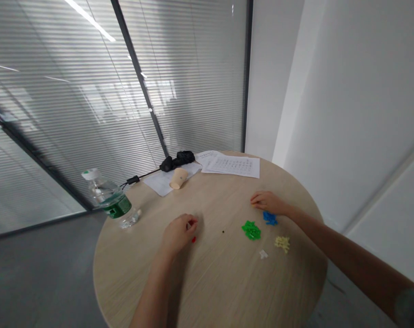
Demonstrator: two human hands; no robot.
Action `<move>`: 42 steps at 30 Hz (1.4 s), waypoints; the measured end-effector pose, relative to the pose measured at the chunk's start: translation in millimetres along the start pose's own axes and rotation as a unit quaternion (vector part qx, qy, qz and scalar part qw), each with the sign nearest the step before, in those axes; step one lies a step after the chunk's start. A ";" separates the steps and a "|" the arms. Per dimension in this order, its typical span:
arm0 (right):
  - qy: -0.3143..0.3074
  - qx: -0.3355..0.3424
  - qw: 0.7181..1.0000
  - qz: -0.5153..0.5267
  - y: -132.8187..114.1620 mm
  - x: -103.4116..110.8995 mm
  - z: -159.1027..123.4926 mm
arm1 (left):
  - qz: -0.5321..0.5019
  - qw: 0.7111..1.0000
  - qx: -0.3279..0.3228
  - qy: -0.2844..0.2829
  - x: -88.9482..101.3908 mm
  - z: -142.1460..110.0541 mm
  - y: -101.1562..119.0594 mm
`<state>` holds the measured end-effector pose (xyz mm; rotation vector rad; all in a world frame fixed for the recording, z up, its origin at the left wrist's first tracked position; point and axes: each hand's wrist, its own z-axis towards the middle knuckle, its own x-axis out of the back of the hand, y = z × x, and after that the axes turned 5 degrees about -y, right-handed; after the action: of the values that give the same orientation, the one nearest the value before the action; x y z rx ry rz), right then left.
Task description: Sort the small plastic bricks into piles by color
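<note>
My left hand [179, 233] is at the left middle of the round table, its fingers curled together; whatever they grip is too small to make out. A small red piece [193, 239] shows just below its fingertips. Farther right, my right hand [268, 202] reaches in low over the tabletop with thumb and fingers pinched. A tiny orange-yellow spot shows at those fingertips, but I cannot tell what it is. Beside that hand lies a blue pile of small pieces [270, 218]. Nearer are a green pile [251, 230], a pale yellow pile [282, 244] and a few whitish pieces [263, 254].
On the wooden table [223, 291] a tiny dark speck [223, 232] lies between the hands. A water bottle [113, 200] stands at the left edge. Toward the back are a paper cup [178, 178] on its side, printed sheets [232, 166] and a black bundle with a cable [185, 157].
</note>
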<state>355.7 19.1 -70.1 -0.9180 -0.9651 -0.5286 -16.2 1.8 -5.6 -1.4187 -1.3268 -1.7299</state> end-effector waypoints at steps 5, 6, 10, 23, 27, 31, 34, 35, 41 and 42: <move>-0.010 -0.003 1.000 -0.002 0.9 6.4 1.0 | 0.001 1.000 0.009 0.007 0.9 0.2 -4.1; -0.012 -0.002 1.000 -0.001 1.1 5.1 1.6 | -0.002 1.000 0.009 0.011 1.0 0.4 -5.0; -0.007 -0.001 1.000 0.003 2.6 -5.1 5.3 | -0.016 0.999 0.016 0.034 1.8 0.7 -7.7; 0.060 -0.045 0.997 0.022 0.3 -0.6 -2.7 | -0.079 0.989 0.048 0.117 1.1 3.1 -14.0; 0.130 -0.103 0.985 0.041 -2.9 1.5 -11.4 | -0.059 0.973 0.054 0.216 1.4 5.6 -34.9; 0.193 -0.159 0.964 0.090 -9.1 1.3 -29.2 | -0.045 0.974 0.130 0.182 3.0 6.5 -61.4; 0.208 -0.180 0.952 0.131 -14.1 -1.0 -48.0 | -0.041 0.985 0.108 0.127 -4.5 8.1 -67.8; 0.213 -0.188 0.948 0.142 -15.5 -1.9 -54.9 | -0.043 0.988 0.099 0.114 -9.0 8.9 -66.2; 0.243 -0.218 0.934 0.143 -22.6 -4.1 -92.0 | -0.060 0.985 0.073 0.143 -34.0 15.7 -39.8; 0.250 -0.224 0.931 0.142 -24.7 -4.3 -96.2 | -0.064 0.984 0.067 0.153 -35.6 16.7 -36.0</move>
<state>379.9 -75.7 -87.9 -1.2291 -0.2390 -0.7043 -29.4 24.3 -52.1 -0.9662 -1.3579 -1.8171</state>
